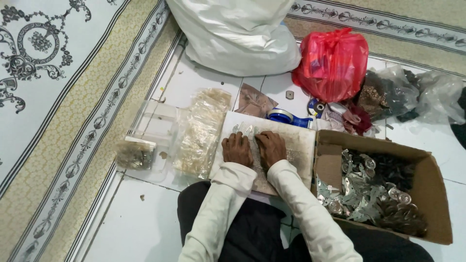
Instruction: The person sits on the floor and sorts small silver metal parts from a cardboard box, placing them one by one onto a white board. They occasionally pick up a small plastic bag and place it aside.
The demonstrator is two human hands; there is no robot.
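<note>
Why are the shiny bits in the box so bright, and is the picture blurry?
In the head view, soft even light makes the metal pieces in the cardboard box glint; shadows are faint. The left hand and right hand on the white board look slightly soft, and the small pieces under them blur together.

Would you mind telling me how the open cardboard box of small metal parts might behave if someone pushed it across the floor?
The cardboard box probably feels heavy for its size, since metal pieces pile inside. It would likely slide on the smooth tiled floor rather than tip, sitting low and wide. Its soft walls may flex.
</note>
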